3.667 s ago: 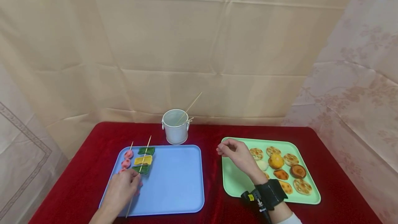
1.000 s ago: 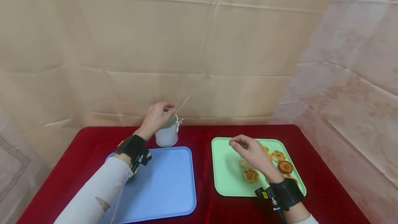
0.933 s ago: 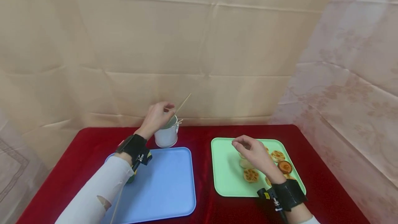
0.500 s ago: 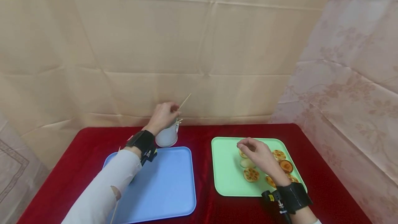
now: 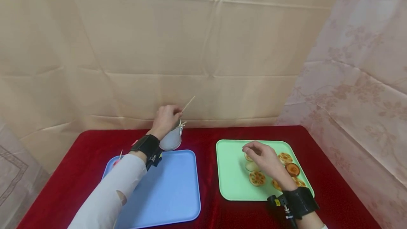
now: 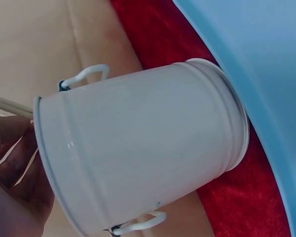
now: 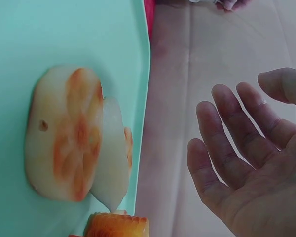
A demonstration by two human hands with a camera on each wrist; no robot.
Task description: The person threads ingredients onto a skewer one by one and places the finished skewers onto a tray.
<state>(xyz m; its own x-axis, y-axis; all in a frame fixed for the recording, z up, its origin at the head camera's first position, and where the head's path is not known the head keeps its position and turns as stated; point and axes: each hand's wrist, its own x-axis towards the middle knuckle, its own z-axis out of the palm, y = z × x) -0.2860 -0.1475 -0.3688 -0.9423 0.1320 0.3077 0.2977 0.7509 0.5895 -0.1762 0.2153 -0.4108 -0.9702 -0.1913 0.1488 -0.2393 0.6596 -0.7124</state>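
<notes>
My left hand (image 5: 166, 118) is over the white metal bucket (image 5: 170, 140), thumb and fingertips pinching a thin bamboo skewer (image 5: 189, 103) that slants up out of it. In the left wrist view, the bucket (image 6: 138, 143) fills the middle and the fingers are partly behind its rim. My right hand (image 5: 264, 157) hovers over the green tray (image 5: 230, 188) with nothing in it. Its fingers are loosely bent in the right wrist view. Beneath and beside it lie toy foods: a lotus root slice (image 5: 257, 178), a pale green piece (image 5: 252, 166) and a brown mushroom (image 5: 292, 169).
A blue tray (image 5: 171, 197) lies in front of the bucket on the red tablecloth (image 5: 208, 172). My left sleeve covers its left part, where a pink ball (image 5: 116, 162) on a stick peeks out. A beige cloth (image 5: 152, 45) hangs behind the table.
The left hand has left the skewered pieces on the blue tray, reached the bucket and taken hold of a skewer. The right hand has drifted right over the green tray.
</notes>
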